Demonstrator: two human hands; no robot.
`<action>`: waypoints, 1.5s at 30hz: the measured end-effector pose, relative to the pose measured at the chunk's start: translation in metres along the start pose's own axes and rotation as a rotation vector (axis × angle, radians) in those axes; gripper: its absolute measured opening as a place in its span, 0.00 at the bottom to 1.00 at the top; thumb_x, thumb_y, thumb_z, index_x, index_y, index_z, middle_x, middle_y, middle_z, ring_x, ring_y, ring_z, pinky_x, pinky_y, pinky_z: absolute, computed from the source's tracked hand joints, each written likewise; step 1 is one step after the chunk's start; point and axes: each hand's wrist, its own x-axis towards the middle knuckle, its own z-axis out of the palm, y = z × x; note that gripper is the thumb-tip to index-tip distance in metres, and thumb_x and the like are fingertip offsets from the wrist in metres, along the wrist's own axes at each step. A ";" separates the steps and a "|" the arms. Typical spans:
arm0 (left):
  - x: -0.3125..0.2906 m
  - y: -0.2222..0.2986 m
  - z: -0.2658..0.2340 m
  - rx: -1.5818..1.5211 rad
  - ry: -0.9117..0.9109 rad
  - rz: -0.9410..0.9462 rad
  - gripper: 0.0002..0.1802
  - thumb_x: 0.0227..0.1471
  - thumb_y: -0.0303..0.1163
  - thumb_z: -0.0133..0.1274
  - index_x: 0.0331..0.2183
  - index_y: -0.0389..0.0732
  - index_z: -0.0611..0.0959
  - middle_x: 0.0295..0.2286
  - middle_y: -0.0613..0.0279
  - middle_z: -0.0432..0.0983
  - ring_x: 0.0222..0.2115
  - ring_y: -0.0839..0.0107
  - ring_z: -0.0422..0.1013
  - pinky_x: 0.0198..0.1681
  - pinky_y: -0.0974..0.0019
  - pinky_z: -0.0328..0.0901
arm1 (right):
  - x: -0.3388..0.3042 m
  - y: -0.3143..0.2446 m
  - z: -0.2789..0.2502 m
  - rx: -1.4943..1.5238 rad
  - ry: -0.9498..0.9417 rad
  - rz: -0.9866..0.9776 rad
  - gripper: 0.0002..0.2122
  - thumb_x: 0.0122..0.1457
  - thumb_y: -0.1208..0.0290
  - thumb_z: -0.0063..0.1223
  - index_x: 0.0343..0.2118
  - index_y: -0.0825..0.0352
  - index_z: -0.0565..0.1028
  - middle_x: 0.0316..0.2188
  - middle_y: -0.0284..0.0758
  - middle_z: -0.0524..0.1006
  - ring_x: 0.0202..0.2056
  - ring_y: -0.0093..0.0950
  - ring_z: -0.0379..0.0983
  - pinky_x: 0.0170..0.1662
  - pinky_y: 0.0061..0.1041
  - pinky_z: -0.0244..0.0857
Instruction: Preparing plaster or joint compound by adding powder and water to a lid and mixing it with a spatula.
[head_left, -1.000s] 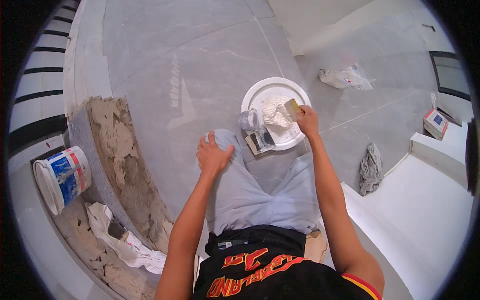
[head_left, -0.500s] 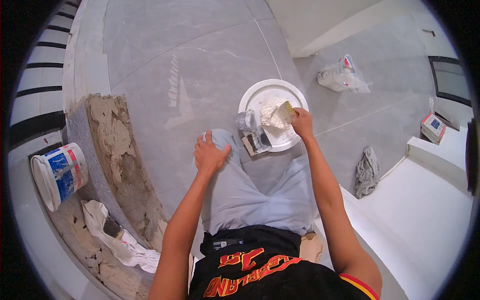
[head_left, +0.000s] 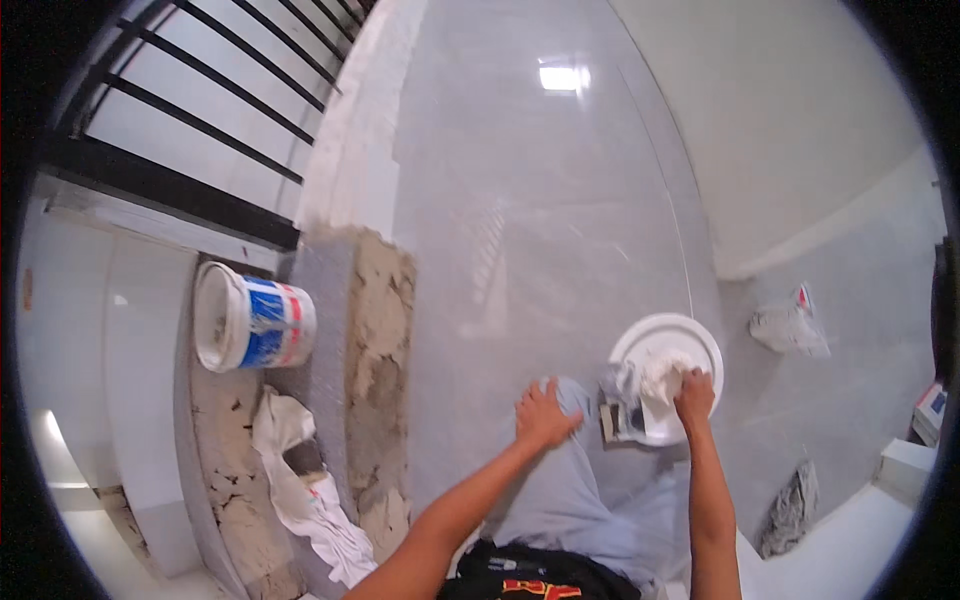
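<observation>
My right hand [head_left: 694, 396] is closed on a putty knife [head_left: 679, 378] with a yellowish handle, its blade in a heap of white powder [head_left: 657, 374]. The powder lies on a round white lid-like tray [head_left: 709, 346] on the floor, just beyond my knees. Across the tray's left edge rest flat plastering tools [head_left: 624, 418], smeared grey, with a crumpled grey piece of plastic [head_left: 617, 380] by them. My left hand [head_left: 547, 416] lies on my left knee with fingers spread, holding nothing. Most of the putty knife is hidden by my right hand and blurred.
At left, a white and blue bucket [head_left: 272, 325] lies tipped beside a rough mortar ledge [head_left: 380, 340], near white cloth [head_left: 305, 500] and a black railing [head_left: 190, 200]. Right of the tray are a plastic bag [head_left: 785, 328], a grey rag [head_left: 791, 512] and a box [head_left: 931, 414].
My view has swung left, so the tray, bucket and ledge appear farther right and lower. My right hand stays over the powder with the putty knife; my left hand remains on the knee.
</observation>
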 end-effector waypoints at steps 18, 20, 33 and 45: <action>0.016 0.009 -0.004 0.005 0.009 0.034 0.50 0.37 0.58 0.52 0.56 0.41 0.55 0.53 0.41 0.51 0.53 0.50 0.52 0.55 0.55 0.50 | -0.004 0.041 0.029 0.510 0.351 0.377 0.12 0.45 0.68 0.48 0.28 0.72 0.71 0.26 0.49 0.73 0.29 0.44 0.69 0.33 0.36 0.61; 0.014 -0.001 -0.016 0.004 0.023 0.014 0.48 0.37 0.56 0.53 0.55 0.42 0.57 0.52 0.42 0.53 0.52 0.50 0.55 0.53 0.55 0.53 | 0.007 0.010 0.015 0.601 0.271 0.428 0.12 0.45 0.68 0.49 0.30 0.71 0.70 0.26 0.49 0.73 0.30 0.44 0.70 0.33 0.37 0.62; 0.001 0.014 -0.009 -0.024 -0.005 -0.009 0.44 0.34 0.53 0.53 0.52 0.43 0.61 0.50 0.47 0.56 0.49 0.53 0.57 0.51 0.56 0.55 | -0.017 0.036 0.019 0.399 0.111 0.310 0.08 0.47 0.71 0.46 0.31 0.68 0.71 0.24 0.47 0.73 0.28 0.46 0.70 0.31 0.39 0.63; 0.006 0.009 -0.010 -0.008 0.022 0.004 0.45 0.35 0.53 0.54 0.53 0.43 0.60 0.51 0.48 0.55 0.50 0.54 0.57 0.51 0.56 0.55 | -0.028 0.063 0.014 0.520 0.353 0.424 0.10 0.44 0.69 0.49 0.26 0.71 0.72 0.20 0.44 0.73 0.24 0.41 0.71 0.29 0.35 0.63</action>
